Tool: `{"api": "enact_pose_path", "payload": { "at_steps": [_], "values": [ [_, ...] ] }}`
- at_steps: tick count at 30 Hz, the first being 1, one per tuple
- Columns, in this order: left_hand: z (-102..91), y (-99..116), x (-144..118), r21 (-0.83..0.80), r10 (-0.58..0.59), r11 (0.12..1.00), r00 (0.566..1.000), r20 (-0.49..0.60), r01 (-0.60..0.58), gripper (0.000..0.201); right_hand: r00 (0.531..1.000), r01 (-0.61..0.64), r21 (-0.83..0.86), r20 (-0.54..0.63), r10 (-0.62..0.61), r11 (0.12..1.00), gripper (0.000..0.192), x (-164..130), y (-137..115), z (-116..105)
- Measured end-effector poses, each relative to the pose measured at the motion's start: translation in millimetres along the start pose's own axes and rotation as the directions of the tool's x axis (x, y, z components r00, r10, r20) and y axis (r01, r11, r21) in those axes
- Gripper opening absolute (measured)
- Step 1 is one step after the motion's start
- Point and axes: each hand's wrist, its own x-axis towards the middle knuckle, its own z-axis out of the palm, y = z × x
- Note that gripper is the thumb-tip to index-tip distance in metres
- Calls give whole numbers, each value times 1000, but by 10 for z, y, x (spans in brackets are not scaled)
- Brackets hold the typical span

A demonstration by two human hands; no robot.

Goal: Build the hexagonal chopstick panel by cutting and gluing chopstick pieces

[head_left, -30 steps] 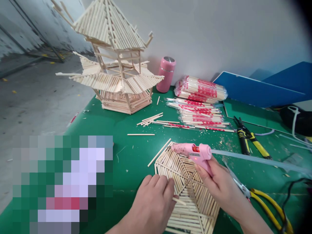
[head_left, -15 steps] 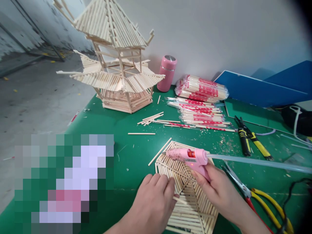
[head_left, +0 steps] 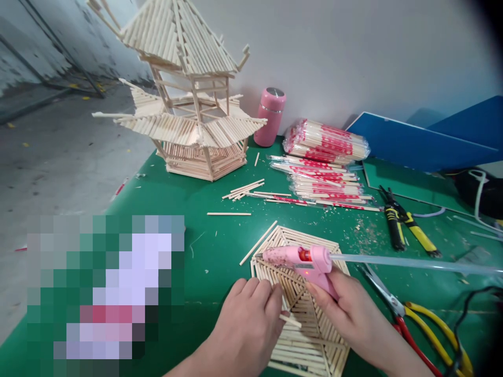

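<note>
My right hand (head_left: 346,298) is wrapped round the handle of a pink hot glue gun (head_left: 298,259). A long clear glue stick (head_left: 408,263) runs out of its back. The nozzle points left, over the upper left edge of a flat polygonal panel (head_left: 302,356) built from wooden sticks. My left hand (head_left: 251,319) is closed at the panel's left side, with a short wooden stick (head_left: 291,320) poking out from its fingers. Its fingertips are hidden. Just beyond the panel's upper left edge lies a loose wooden stick (head_left: 258,243).
A wooden stick pagoda (head_left: 204,131) stands at the back left, beside a pink flask (head_left: 270,116). Wrapped chopsticks (head_left: 326,144) are piled behind the panel. Pliers (head_left: 404,220) and scissors (head_left: 393,301) lie on the right. A pixelated patch covers the left front.
The glue gun has shifted slightly left and down, bringing its nozzle to the panel's left corner. My left hand has stayed nearly still.
</note>
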Motion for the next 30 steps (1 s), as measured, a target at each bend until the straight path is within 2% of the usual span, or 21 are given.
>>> {"api": "enact_pose_path", "payload": {
  "at_steps": [11,16,19,21,23,25,30],
  "values": [
    [12,10,-1,5,-9,1000,1000,-17,9,25,999,-14,21,-34,15,1000,24,16,-1,-38],
    [6,6,-1,3,3,1000,1000,-23,-2,25,1000,-13,40,-6,14,999,24,16,-23,-22],
    [7,12,-2,6,2,1000,1000,-31,-1,25,998,-23,41,-64,25,999,23,17,-16,-34],
    [17,14,-1,8,-1,1000,999,-42,1,23,984,-68,47,-162,75,997,21,16,5,-55],
    [37,11,0,9,-3,1000,998,-56,4,23,951,-129,99,-268,151,987,21,14,42,-81],
    [63,4,1,22,-6,1000,997,-80,8,24,920,-161,197,-324,219,967,22,14,88,-106],
    [85,-15,-3,64,13,998,989,-146,-4,26,907,-145,465,-290,305,873,26,29,168,-154]
  ]
}}
